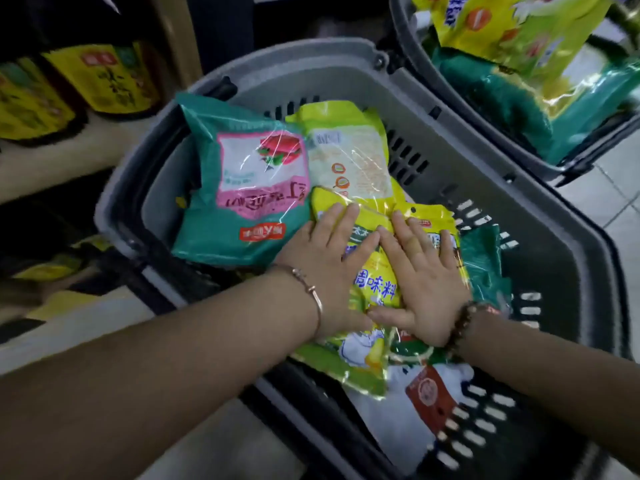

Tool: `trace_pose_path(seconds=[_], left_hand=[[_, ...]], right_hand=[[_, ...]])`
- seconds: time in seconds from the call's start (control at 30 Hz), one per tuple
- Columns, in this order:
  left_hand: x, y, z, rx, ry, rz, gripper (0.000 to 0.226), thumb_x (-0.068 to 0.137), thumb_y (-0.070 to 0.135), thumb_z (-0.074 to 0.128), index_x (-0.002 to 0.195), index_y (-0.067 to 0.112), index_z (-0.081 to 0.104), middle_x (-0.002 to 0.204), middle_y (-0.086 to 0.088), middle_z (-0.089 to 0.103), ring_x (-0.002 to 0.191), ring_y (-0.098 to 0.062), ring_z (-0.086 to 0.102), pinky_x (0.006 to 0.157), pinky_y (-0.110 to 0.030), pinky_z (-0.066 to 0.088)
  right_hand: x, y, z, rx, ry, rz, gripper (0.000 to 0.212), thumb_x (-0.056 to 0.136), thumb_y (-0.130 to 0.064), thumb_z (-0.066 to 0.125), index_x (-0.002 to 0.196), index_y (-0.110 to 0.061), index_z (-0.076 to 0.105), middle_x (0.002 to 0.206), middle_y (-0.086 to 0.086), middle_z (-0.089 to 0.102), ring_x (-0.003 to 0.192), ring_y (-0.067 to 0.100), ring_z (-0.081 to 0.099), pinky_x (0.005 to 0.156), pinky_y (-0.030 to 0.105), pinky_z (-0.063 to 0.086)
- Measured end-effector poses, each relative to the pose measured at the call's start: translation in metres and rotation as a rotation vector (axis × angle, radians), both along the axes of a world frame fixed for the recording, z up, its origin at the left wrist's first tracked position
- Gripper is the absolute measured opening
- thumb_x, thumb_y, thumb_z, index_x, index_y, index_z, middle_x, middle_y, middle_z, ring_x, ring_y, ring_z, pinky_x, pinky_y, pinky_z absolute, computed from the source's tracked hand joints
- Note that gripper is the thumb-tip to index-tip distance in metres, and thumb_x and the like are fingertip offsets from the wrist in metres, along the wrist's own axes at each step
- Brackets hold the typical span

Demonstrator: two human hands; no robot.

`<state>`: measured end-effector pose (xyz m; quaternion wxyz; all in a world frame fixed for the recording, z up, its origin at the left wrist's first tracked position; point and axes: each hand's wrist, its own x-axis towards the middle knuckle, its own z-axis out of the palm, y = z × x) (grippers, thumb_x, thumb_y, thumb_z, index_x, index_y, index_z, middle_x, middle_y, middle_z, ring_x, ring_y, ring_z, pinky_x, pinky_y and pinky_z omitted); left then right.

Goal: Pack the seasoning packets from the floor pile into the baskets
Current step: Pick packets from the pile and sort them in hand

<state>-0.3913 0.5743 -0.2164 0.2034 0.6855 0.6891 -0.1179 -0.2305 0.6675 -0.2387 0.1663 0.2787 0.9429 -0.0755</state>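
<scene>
While both palms lie flat inside the near basket [311,60], this reads as a settling step, not a grasp. The left hand [329,268] and right hand [422,275] sit side by side, fingers straight and a little spread, thumbs close together; neither curls round anything, and each presses down while holding nothing.

Under them: a yellow-green packet [377,289], directly beneath both hands; its long axis runs away from the person, roughly in line with the forearms. The left hand covers its left half; the right hand covers its right edge and spills onto a neighbouring yellow pack; neither hand is nearer, as both are already on it.

Around it: a teal packet [242,188] with a pink panel lies to the far left, leaning on the basket wall; a pale yellow packet [349,157] lies beyond the fingertips; a white packet [426,396] sits near the wrists, partly under the pressed one.

The second basket [519,159], upper right, holds more packs (heaped above its rim). The shelf [69,157] at left carries yellow bags.

The floor [616,209] shows only tile here; the pile is out of view, so how many packets remain cannot be told. Judgement: the next move needs the hands lifted clear and turned away from the basket.
</scene>
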Motion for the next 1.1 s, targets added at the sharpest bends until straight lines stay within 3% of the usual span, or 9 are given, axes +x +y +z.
trace_pose_path(seconds=[0.17,0.3,0.43,0.57,0.63,0.73,0.83,0.97,1.1], left_hand=[[-0.009,-0.017,0.027,0.089,-0.126,0.15,0.086,0.086,0.057,0.049,0.149,0.018,0.006,0.158,-0.012,-0.001,0.145,-0.026,0.005,0.115,-0.042,0.01],[-0.012,-0.066,0.058,0.336,-0.371,0.475,0.061,0.083,0.034,0.058,0.138,0.014,0.04,0.139,-0.014,0.042,0.128,-0.031,0.04,0.106,-0.041,0.032],[-0.008,-0.143,0.074,0.473,-0.467,0.841,0.062,0.081,0.026,0.066,0.137,0.01,0.044,0.14,-0.013,0.044,0.126,-0.029,0.044,0.103,-0.034,0.036],[-0.001,-0.224,0.067,0.479,-0.475,1.225,0.059,0.081,0.022,0.068,0.135,0.012,0.045,0.134,-0.01,0.048,0.117,-0.024,0.049,0.095,-0.02,0.032],[0.008,-0.265,0.06,0.502,-0.466,1.395,0.057,0.081,0.019,0.069,0.134,0.01,0.047,0.132,-0.012,0.049,0.115,-0.024,0.05,0.09,-0.014,0.031],[0.029,-0.322,0.047,0.506,-0.434,1.586,0.056,0.081,0.017,0.069,0.133,0.009,0.048,0.132,-0.011,0.05,0.116,-0.025,0.051,0.09,-0.014,0.03],[0.055,-0.368,0.033,0.482,-0.408,1.75,0.056,0.08,0.015,0.071,0.132,0.009,0.049,0.131,-0.009,0.051,0.116,-0.024,0.051,0.09,-0.015,0.031],[0.097,-0.426,0.012,0.4,-0.369,1.968,0.056,0.081,0.019,0.069,0.133,0.014,0.048,0.13,-0.007,0.052,0.117,-0.024,0.052,0.091,-0.021,0.034],[0.146,-0.472,-0.009,0.357,-0.381,2.188,0.056,0.082,0.022,0.07,0.133,0.017,0.048,0.133,-0.009,0.05,0.117,-0.026,0.052,0.094,-0.026,0.038]], right_hand=[[-0.006,-0.011,0.017,-0.054,-0.038,-0.126,0.106,0.06,-0.091,0.02,0.143,-0.036,-0.018,0.155,0.001,-0.017,0.144,0.022,-0.01,0.111,0.054,-0.009],[-0.021,-0.035,0.047,-0.091,0.073,-0.178,0.091,0.077,-0.062,0.056,0.149,-0.029,0.011,0.158,0.007,0.007,0.145,0.024,0.007,0.112,0.053,-0.002],[-0.055,-0.086,0.08,-0.156,0.254,-0.011,0.082,0.077,-0.045,0.062,0.146,-0.016,0.029,0.151,0.013,0.029,0.138,0.027,0.028,0.113,0.05,0.012],[-0.086,-0.145,0.092,-0.297,0.249,0.228,0.079,0.074,-0.043,0.059,0.143,-0.011,0.035,0.148,0.015,0.034,0.136,0.031,0.032,0.112,0.044,0.023],[-0.094,-0.174,0.088,-0.319,0.194,0.321,0.077,0.077,-0.041,0.066,0.142,-0.014,0.036,0.148,0.013,0.035,0.139,0.033,0.025,0.114,0.044,0.015],[-0.097,-0.213,0.074,-0.177,0.171,0.473,0.07,0.078,-0.039,0.066,0.14,-0.018,0.041,0.148,0.011,0.035,0.142,0.03,0.02,0.111,0.058,-0.002],[-0.103,-0.248,0.056,-0.239,0.175,0.518,0.069,0.077,-0.034,0.067,0.139,-0.017,0.041,0.147,0.012,0.037,0.139,0.03,0.027,0.109,0.06,0.0],[-0.101,-0.299,0.023,-0.361,-0.028,0.596,0.075,0.08,-0.036,0.065,0.145,-0.025,0.028,0.153,0.006,0.027,0.141,0.023,0.022,0.112,0.055,-0.001],[-0.089,-0.346,-0.009,-0.413,-0.147,0.738,0.073,0.08,-0.038,0.063,0.144,-0.025,0.029,0.152,0.004,0.028,0.14,0.019,0.023,0.115,0.051,0.003]])
